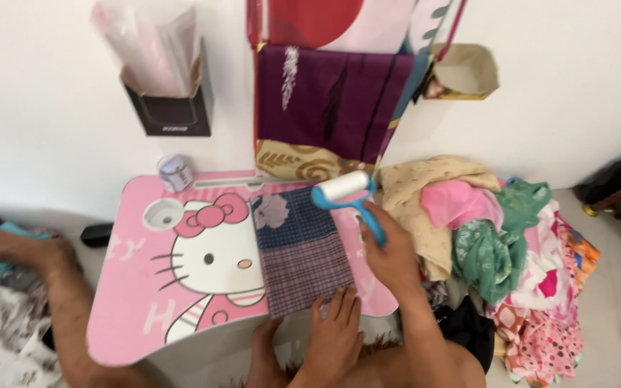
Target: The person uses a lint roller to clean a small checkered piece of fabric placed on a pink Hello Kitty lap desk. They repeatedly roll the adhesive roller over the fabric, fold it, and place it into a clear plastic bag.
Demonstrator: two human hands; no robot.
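The step in hand looks like rolling lint off a folded cloth point(300, 248), a dark blue and plaid piece lying flat on the pink lap table point(138, 316) with the cat drawing. The right hand point(391, 251) is closed around the blue handle of the lint roller point(346, 194), whose white drum sits at the cloth's far edge, at about one o'clock from its middle. The left hand point(336, 334) lies flat with fingers spread on the near edge of the cloth, at six o'clock, pinning it and gripping nothing. I judge the next move calls for a steady pull of the drum toward six o'clock while the flat hand keeps the cloth from sliding.

Counted: one roller, one cloth on the table, one table, one heap of mixed clothes point(512, 266) at three o'clock, two wall boxes, the dark one point(174, 111) at eleven o'clock and the tan one point(468, 72) at one o'clock
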